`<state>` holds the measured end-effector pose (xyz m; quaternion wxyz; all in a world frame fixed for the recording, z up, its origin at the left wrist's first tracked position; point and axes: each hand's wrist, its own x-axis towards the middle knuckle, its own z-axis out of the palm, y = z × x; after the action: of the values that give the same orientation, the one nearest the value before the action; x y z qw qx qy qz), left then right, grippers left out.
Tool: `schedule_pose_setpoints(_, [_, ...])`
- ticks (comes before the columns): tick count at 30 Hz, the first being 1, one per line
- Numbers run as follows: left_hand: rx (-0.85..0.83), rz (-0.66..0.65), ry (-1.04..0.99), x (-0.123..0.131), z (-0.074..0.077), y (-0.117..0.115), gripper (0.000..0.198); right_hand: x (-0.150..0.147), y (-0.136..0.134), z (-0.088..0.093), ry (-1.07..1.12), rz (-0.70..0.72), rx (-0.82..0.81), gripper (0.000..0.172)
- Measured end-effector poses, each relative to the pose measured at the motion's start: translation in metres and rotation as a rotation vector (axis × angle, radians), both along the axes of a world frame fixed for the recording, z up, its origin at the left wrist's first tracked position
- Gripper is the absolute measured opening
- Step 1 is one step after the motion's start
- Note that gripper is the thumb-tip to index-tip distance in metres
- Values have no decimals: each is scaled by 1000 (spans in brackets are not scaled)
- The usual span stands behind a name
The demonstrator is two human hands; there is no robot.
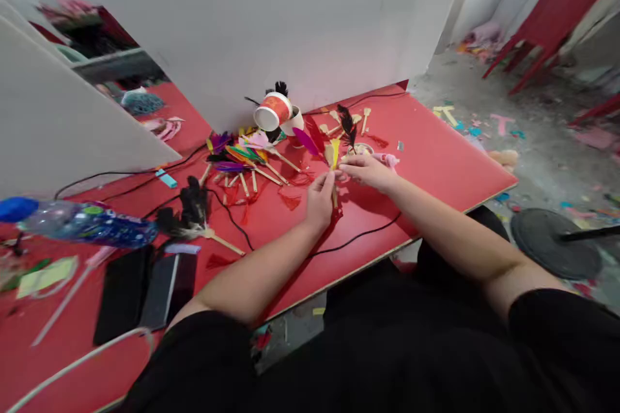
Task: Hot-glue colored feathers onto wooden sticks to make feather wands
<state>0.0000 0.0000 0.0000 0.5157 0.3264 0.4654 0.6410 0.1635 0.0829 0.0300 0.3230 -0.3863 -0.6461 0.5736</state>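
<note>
My left hand [320, 200] is closed round the handle of a small feather fan [329, 155], which it holds up over the red table. A magenta feather [306, 142], a red one and a yellow feather [335, 151] rise from the fan's head. My right hand [369, 171] pinches close by the yellow feather's base; what lies between its fingertips is too small to make out. A black feather [347, 126] stands just above my right hand, and I cannot tell whether it is held. Behind that hand are a small bowl [361, 149] and a pink tube [387, 160].
Finished-looking feather fans [252, 158] lie piled left of my hands, near a tipped paper cup [272, 112]. A black feather fan [194, 213], plastic bottle [92, 222] and dark phone-like slabs [123, 293] lie further left. A black cable [358, 233] crosses the red table [445, 155].
</note>
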Motion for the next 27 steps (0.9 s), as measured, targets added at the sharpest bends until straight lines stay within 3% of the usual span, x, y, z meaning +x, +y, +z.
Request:
schedule_pose_setpoints(5, [-13,4,48,0,0,-2,42,-22,11,-6,13,8,14,59])
schedule_pose_setpoints(11, [1,9,119,-4,-3,-5,50,-11,6,-5,198,-232,205,55])
schedule_pose_setpoints(15, [23,-46,142,-6,-7,-6,55,-1,5,-2,239,-166,242,59])
schedule_pose_setpoints(27, [36,-22,133,-5,-6,-7,26,-6,9,-3,366,-80,294,51])
